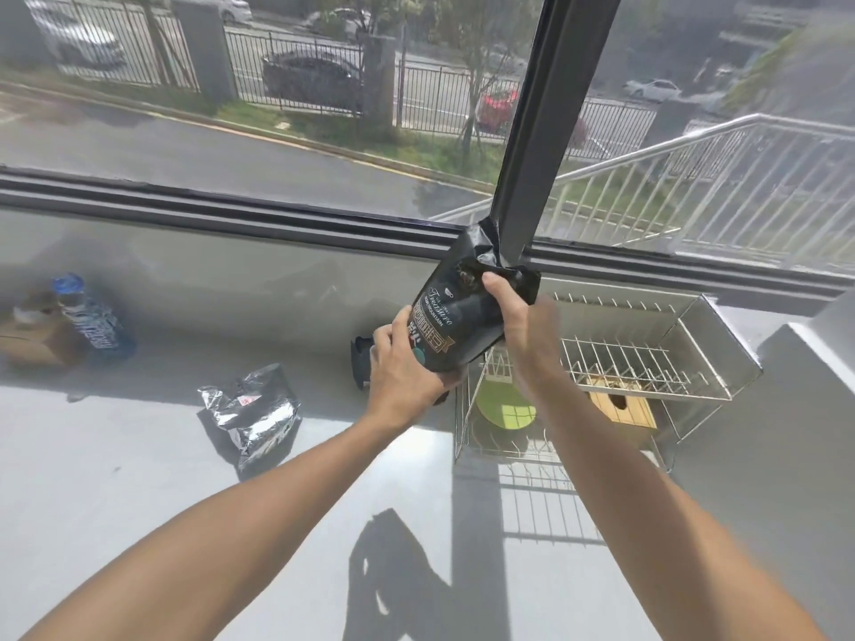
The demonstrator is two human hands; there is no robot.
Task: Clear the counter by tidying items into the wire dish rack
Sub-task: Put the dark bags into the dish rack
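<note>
A black coffee bag (pixel 458 312) with gold lettering hangs in the air above the counter, just left of the wire dish rack (pixel 647 358). My left hand (pixel 407 367) grips its bottom end and my right hand (pixel 513 316) grips its crumpled top. The white rack stands at the right under the window. Inside its lower level lie a green round plate (pixel 504 404) and a wooden box (pixel 622 404). A crumpled silver foil bag (pixel 254 414) lies on the grey counter to the left. Another dark item (pixel 361 363) sits half hidden behind my left hand.
A blue-labelled bottle (pixel 90 316) and a brown cardboard box (pixel 32 335) stand at the far left of the counter (pixel 139 478). A dark window frame (pixel 231 215) runs along the back, with a vertical post above the rack. A raised white ledge (pixel 814 363) borders the right side.
</note>
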